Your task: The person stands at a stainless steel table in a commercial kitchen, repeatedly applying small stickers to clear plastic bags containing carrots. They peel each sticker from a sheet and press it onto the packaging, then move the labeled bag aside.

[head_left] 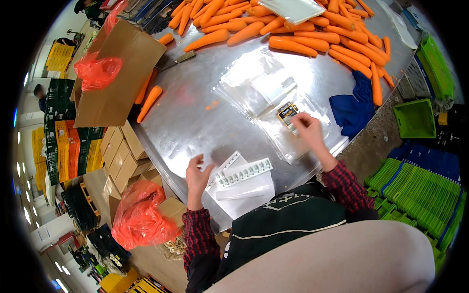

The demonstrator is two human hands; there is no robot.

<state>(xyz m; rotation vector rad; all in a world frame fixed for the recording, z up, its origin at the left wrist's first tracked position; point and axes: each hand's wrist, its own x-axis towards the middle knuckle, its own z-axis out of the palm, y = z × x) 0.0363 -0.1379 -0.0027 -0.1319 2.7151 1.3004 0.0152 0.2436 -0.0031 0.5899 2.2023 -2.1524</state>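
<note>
My left hand (pixel 197 177) hovers at the left of some white label sheets (pixel 244 174), its fingers curved and apart with nothing between them. A printed strip with a row of small green marks lies over the plain white sheets. My right hand (pixel 311 132) is over a stack of clear plastic bags (pixel 273 128), fingers bent together at the right edge of a small dark label (pixel 287 112). Part of that label is hidden behind the fingertips. The bags lie flat and shine with glare on the metal table (pixel 190 112).
A heap of carrots (pixel 293 39) covers the far side, with a clear-wrapped tray (pixel 292 9) on it. A blue cloth (pixel 352 105) lies at the right edge. At left stand a cardboard box (pixel 119 73) and red plastic bags (pixel 144 215); green crates (pixel 415 195) are stacked at right.
</note>
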